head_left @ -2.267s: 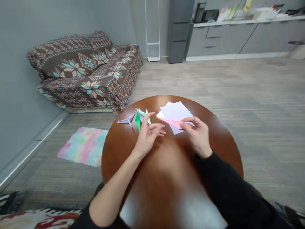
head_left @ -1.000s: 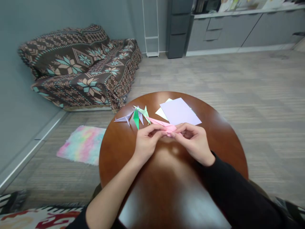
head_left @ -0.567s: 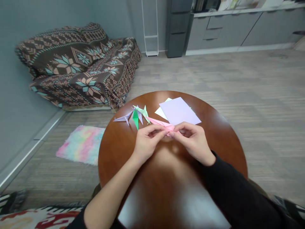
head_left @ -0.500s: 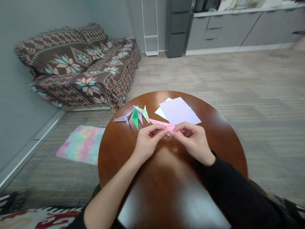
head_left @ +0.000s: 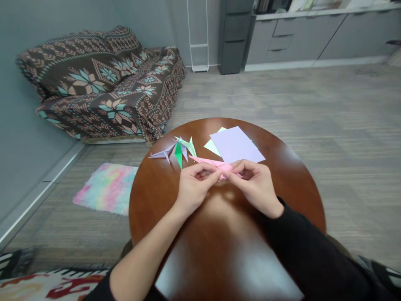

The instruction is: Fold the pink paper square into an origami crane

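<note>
A pink folded origami paper (head_left: 216,162) is held above the table between my two hands, its long narrow point aimed to the left. My left hand (head_left: 197,184) pinches its near side with thumb and forefinger. From the right, my right hand (head_left: 253,184) pinches the other end, and the fingertips of both hands nearly meet. The fingers hide part of the folds. Just beyond my left hand lie several folded origami cranes (head_left: 163,154) in lilac, light green and dark green. Behind my right hand are flat square sheets, a lilac sheet (head_left: 236,145) over a pale green sheet (head_left: 211,147).
Everything rests on a round brown wooden table (head_left: 291,200) with a glossy top. Past it to the left stand a sofa (head_left: 94,83) under a patterned cover and a pastel fluffy rug (head_left: 106,188). Grey cabinets (head_left: 300,39) line the back wall.
My left hand, open and apart at first, has closed on the pink paper beside my right hand. The paper has come left and nearer. Lately only small finger shifts show.
</note>
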